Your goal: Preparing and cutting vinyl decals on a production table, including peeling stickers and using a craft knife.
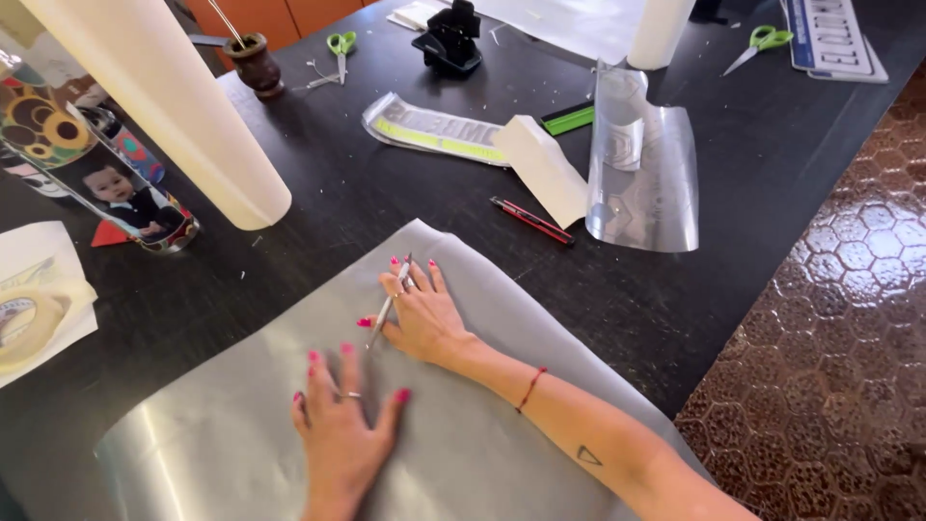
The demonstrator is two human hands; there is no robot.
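A large silver-grey vinyl sheet (231, 425) lies flat on the dark table (318, 183). My left hand (340, 429) presses on it with fingers spread, holding nothing. Just above it, my right hand (420, 314) rests flat on the sheet with a thin silver tool (388, 307) tucked between its fingers, the tool's tip pointing down-left. Both hands have pink nails and a ring.
A white roll (174, 106) leans over the table's left. Beyond the sheet lie a red cutter knife (531, 220), a clear film piece (641, 164), a lettered sticker strip (434, 130), green scissors (340, 46), a tape roll (29, 328) and a patterned tile floor (839, 318).
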